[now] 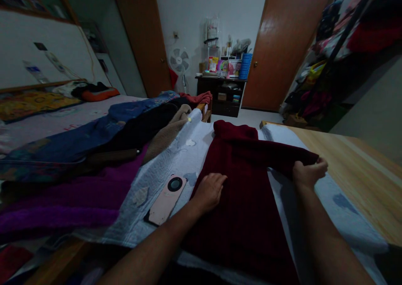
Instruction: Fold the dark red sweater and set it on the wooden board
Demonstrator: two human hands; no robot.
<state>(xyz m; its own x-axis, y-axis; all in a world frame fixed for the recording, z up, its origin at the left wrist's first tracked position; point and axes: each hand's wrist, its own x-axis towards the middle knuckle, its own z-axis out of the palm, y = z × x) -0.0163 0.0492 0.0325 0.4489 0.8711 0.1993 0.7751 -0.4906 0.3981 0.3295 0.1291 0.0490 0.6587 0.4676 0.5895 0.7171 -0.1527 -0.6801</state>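
Note:
A dark red long-sleeved sweater (pixel 232 193) lies spread in front of me, its collar end pointing away. My right hand (pixel 309 172) pinches the cuff end of one sleeve, which stretches out to the right. Resting on the left part of the sweater's body is my left hand (pixel 210 191), its fingers curled together against the knit. The other sleeve cannot be made out. Under the sweater is a pale blue-white quilted cloth (pixel 138 218). A pink phone (pixel 165 203) with a round black camera ring lies on that cloth, left of my left hand.
Purple fabric (pixel 94 193), a brown garment (pixel 166 134) and other clothes are heaped on the left. A wooden board (pixel 361 163) extends along the right. Further back stand a white fan (pixel 180 61), a dark cabinet (pixel 220 94) and a brown door (pixel 266 46).

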